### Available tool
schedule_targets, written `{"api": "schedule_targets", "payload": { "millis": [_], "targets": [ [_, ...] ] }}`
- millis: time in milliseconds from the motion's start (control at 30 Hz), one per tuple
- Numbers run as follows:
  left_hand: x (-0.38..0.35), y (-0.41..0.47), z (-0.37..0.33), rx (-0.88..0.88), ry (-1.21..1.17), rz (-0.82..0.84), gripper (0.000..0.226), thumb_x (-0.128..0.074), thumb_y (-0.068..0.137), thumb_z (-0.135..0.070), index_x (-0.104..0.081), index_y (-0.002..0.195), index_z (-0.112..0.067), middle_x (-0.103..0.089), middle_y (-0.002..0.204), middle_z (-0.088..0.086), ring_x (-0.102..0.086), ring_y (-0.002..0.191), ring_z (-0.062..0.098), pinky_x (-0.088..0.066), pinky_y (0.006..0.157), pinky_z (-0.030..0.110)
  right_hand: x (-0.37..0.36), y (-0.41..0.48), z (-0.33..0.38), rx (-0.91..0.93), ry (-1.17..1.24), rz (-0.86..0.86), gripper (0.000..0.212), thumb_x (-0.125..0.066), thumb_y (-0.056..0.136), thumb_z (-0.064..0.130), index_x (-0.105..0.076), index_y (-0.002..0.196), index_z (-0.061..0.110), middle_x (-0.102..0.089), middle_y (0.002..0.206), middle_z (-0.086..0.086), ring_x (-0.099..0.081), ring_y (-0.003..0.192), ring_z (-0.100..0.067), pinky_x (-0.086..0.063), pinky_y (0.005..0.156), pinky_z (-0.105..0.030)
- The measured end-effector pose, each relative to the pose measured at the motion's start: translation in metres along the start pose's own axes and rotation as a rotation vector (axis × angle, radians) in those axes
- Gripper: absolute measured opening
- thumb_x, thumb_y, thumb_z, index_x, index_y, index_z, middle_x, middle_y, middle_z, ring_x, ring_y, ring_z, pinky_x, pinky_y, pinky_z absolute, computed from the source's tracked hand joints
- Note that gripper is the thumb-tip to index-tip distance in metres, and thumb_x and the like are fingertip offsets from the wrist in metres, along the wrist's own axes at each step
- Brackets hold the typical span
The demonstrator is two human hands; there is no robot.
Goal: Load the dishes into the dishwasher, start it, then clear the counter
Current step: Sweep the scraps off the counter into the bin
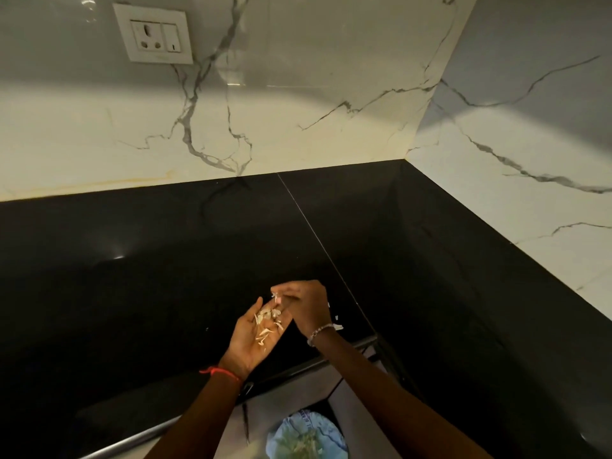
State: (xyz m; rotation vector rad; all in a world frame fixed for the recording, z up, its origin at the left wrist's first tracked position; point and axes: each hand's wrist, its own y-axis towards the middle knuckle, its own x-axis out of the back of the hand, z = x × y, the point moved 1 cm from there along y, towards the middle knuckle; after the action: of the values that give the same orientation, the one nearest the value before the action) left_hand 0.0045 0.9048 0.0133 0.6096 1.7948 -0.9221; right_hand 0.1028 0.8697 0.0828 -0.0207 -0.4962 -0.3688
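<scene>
Loosely, scraps (269, 321) — atop left hand (244, 344), cupped

I see counter (165, 293) black glossy polished stone; wall (298, 111) white veined marble-look, shiny; socket plate (152, 34) smooth plastic; scraps (268, 323) dry, papery.

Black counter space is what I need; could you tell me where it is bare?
The counter lies bare left of the left hand, and behind both hands up to the marble backsplash. Crowded only beside the right hand, where white scraps lie.
</scene>
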Motion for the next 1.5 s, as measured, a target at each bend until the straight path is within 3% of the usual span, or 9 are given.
{"api": "schedule_targets", "payload": {
  "millis": [333, 533, 667, 767, 867, 1067, 1233, 1367, 1500],
  "targets": [
    [-0.014, -0.004, -0.001, 0.044, 0.007, 0.005, 0.067, -0.094, 0.028, -0.006, -0.071, 0.09, 0.008, -0.069, 0.096, 0.024, -0.07, 0.084, 0.031, -0.058, 0.064, 0.041, -0.003, 0.002, -0.001, 0.097, -0.063, 0.158, 0.02, -0.056, 0.08, -0.012, -0.068, 0.094, -0.004, -0.067, 0.095, -0.014, -0.06, 0.073, 0.008, -0.045, 0.064, -0.003],
    [-0.009, 0.004, -0.005, 0.005, -0.183, -0.079, 0.073, -0.09, 0.023, 0.011, -0.069, 0.093, 0.006, -0.066, 0.105, 0.026, -0.068, 0.088, 0.035, -0.059, 0.068, 0.042, 0.04, 0.01, -0.026, -0.044, -0.054, -0.199, 0.024, -0.051, 0.087, -0.004, -0.066, 0.104, 0.004, -0.066, 0.108, -0.007, -0.059, 0.096, -0.007, -0.039, 0.073, 0.003],
    [-0.008, 0.002, -0.006, 0.001, -0.201, -0.082, 0.069, -0.089, 0.026, 0.012, -0.07, 0.092, 0.006, -0.065, 0.107, 0.025, -0.068, 0.09, 0.035, -0.059, 0.07, 0.041, 0.05, -0.015, -0.077, -0.257, -0.334, -0.042, 0.05, -0.037, 0.096, 0.035, -0.033, 0.14, 0.01, -0.03, 0.149, -0.008, -0.026, 0.139, -0.019, -0.024, 0.11, -0.022],
    [-0.009, 0.002, -0.006, -0.004, -0.174, -0.083, 0.068, -0.09, 0.028, 0.009, -0.071, 0.093, 0.006, -0.065, 0.11, 0.024, -0.067, 0.093, 0.034, -0.059, 0.07, 0.04, 0.028, -0.038, -0.091, -0.145, -0.704, 0.036, 0.098, 0.013, 0.076, 0.072, -0.014, 0.146, 0.007, -0.006, 0.153, -0.007, 0.002, 0.14, -0.016, 0.0, 0.113, -0.029],
    [-0.011, -0.002, -0.004, 0.007, -0.178, -0.069, 0.068, -0.09, 0.031, 0.008, -0.07, 0.096, 0.005, -0.064, 0.111, 0.023, -0.067, 0.095, 0.033, -0.059, 0.072, 0.04, 0.011, -0.041, -0.088, -0.027, -0.747, 0.019, 0.098, 0.011, 0.081, 0.07, -0.028, 0.142, 0.004, -0.025, 0.15, -0.012, -0.01, 0.136, -0.017, -0.01, 0.111, -0.032],
    [-0.009, -0.023, 0.018, 0.157, -0.064, -0.096, 0.066, -0.092, 0.029, 0.006, -0.07, 0.091, 0.008, -0.067, 0.1, 0.026, -0.07, 0.082, 0.034, -0.059, 0.064, 0.04, 0.021, 0.003, -0.073, 0.099, -0.65, 0.402, 0.067, -0.01, 0.091, 0.051, -0.01, 0.147, 0.014, -0.003, 0.156, 0.001, 0.006, 0.141, -0.007, 0.003, 0.115, -0.023],
    [-0.003, -0.06, 0.055, 0.476, 0.33, -0.154, 0.036, -0.05, 0.08, -0.019, -0.07, 0.087, 0.01, -0.067, 0.093, 0.027, -0.069, 0.074, 0.031, -0.058, 0.063, 0.031, 0.031, 0.007, -0.083, 0.283, -0.543, 0.594, 0.046, -0.029, 0.101, 0.014, -0.02, 0.145, 0.013, -0.014, 0.154, 0.004, -0.005, 0.141, -0.003, 0.0, 0.115, -0.019],
    [0.02, -0.055, 0.082, 0.631, 0.242, -0.188, 0.04, -0.041, 0.087, -0.011, -0.057, 0.107, 0.02, -0.058, 0.111, 0.036, -0.065, 0.092, 0.043, -0.057, 0.073, 0.045, 0.056, -0.002, -0.081, 0.082, -0.169, 0.645, 0.033, -0.039, 0.095, 0.001, -0.052, 0.126, 0.001, -0.047, 0.139, -0.007, -0.036, 0.129, -0.001, -0.023, 0.113, -0.018],
    [0.045, -0.031, 0.1, 0.576, 0.06, -0.153, 0.055, -0.072, 0.07, 0.007, -0.049, 0.118, 0.02, -0.051, 0.121, 0.039, -0.057, 0.106, 0.049, -0.053, 0.082, 0.052, 0.069, -0.003, -0.08, -0.015, -0.111, 0.475, 0.034, -0.043, 0.094, 0.002, -0.051, 0.127, 0.004, -0.048, 0.138, -0.007, -0.039, 0.13, -0.005, -0.03, 0.11, -0.019]
  ]
}}
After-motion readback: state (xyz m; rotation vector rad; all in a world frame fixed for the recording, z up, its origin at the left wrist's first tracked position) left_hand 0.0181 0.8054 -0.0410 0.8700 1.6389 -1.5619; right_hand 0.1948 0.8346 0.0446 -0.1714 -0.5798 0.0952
